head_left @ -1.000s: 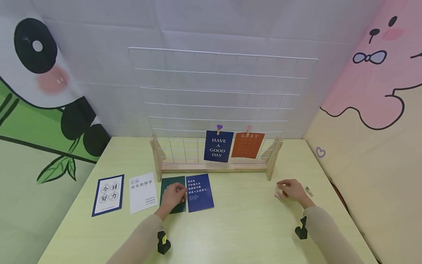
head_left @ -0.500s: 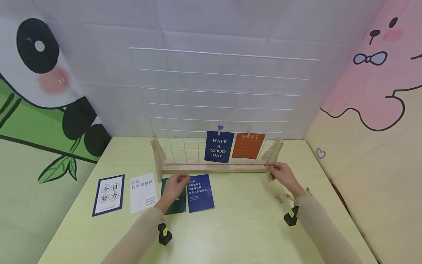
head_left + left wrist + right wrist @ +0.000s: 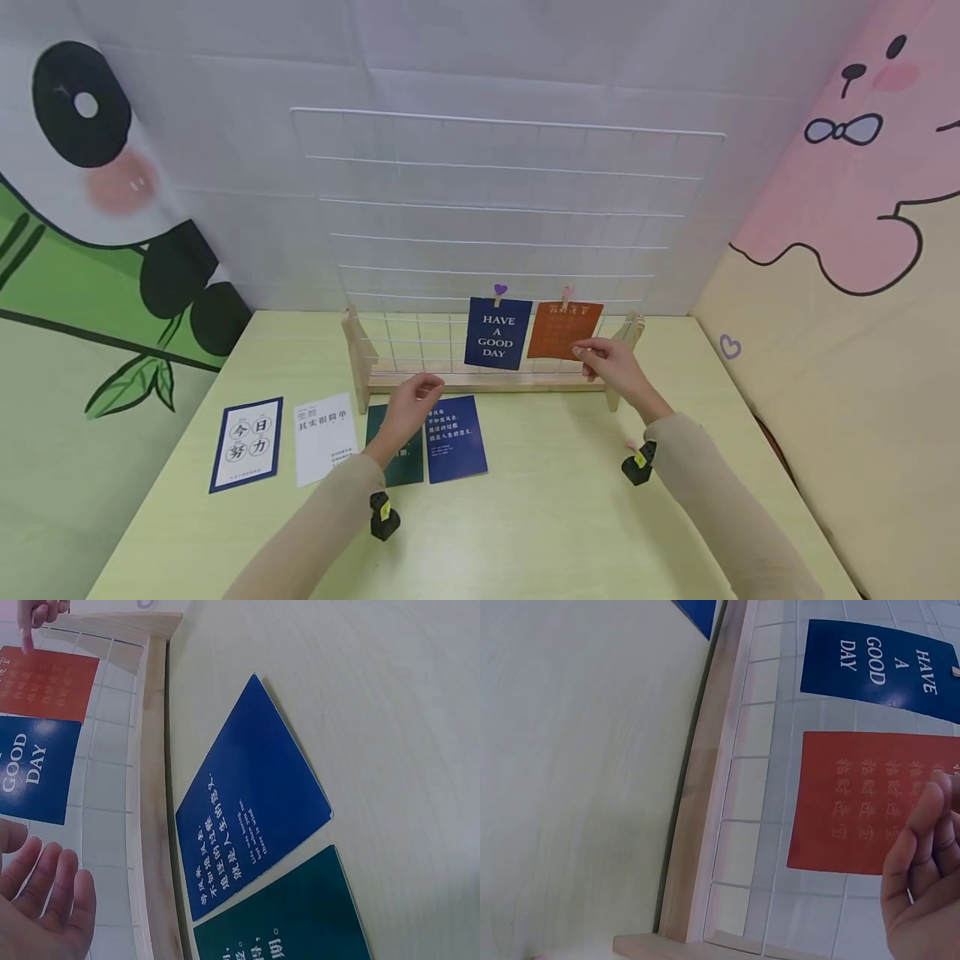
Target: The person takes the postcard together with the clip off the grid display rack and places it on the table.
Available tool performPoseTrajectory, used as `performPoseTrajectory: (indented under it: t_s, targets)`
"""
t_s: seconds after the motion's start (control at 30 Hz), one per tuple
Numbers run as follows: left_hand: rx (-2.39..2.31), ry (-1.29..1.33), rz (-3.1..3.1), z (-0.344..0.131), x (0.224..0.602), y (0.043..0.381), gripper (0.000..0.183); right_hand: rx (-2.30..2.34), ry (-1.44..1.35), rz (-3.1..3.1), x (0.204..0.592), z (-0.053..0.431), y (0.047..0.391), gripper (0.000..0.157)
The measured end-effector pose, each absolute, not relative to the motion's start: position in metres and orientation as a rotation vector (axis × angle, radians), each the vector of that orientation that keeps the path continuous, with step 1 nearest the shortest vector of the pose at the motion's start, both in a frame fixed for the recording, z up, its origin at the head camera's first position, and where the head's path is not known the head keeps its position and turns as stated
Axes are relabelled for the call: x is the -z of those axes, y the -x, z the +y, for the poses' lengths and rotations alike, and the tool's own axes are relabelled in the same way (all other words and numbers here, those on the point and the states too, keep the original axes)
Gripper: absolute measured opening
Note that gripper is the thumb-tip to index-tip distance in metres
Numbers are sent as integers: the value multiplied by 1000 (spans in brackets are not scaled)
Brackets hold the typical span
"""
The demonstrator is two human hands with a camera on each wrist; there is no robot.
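My right hand (image 3: 615, 367) is at the lower right corner of the orange card (image 3: 555, 327), fingers loosely bent with nothing visible in them; contact is uncertain. That card hangs from the white wire grid (image 3: 420, 337) by a pink clip (image 3: 567, 293). Beside it, a purple heart clip (image 3: 499, 290) holds the blue "HAVE A GOOD DAY" card (image 3: 497, 335). My left hand (image 3: 41, 900), fingers loosely curled and holding nothing, hovers before the grid. Below it lie a dark green card (image 3: 285, 919) and a blue card (image 3: 247, 799) with white text.
A blue-bordered card (image 3: 247, 444) and a white card (image 3: 326, 437) lie at the table's left. The grid stands in a wooden base (image 3: 480, 383) near the back wall. A small pink clip (image 3: 630, 444) is partly hidden by the right wrist camera (image 3: 639, 464).
My right hand has moved from the loose clips at the right, up and left to the orange card. My left hand has risen from over the green card towards the grid.
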State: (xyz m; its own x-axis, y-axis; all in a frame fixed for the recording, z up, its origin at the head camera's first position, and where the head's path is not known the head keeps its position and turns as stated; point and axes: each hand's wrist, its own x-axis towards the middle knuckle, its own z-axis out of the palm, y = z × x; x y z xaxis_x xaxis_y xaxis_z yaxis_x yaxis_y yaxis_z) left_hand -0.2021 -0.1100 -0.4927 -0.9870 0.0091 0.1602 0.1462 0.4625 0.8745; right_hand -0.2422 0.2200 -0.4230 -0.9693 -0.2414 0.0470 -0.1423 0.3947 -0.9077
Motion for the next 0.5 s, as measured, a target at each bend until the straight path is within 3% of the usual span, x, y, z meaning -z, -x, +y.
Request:
performPoseTrajectory:
  t_s: [0.3,0.5]
  targets:
    - [1530,199,-2539,-110,514,219,26,1583,398,2585,413,202,249,33]
    - [1541,130,-2574,-100,485,212,22,1570,409,2578,406,189,255,32]
